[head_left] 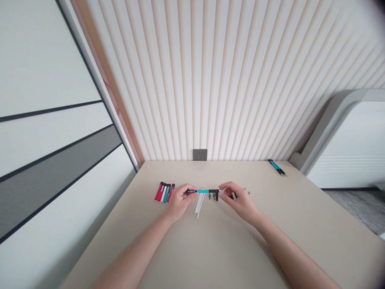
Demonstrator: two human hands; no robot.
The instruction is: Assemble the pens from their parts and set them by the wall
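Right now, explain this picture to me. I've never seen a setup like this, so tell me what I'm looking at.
This picture comes from a camera worn on a person's head, looking forward and down, so the bare arms are the wearer's own. The left hand holds a teal-and-black pen, and the right hand has its fingers at the pen's other end. On the beige table lie a group of red, white and teal pens, white sticks, small dark parts and another teal pen.
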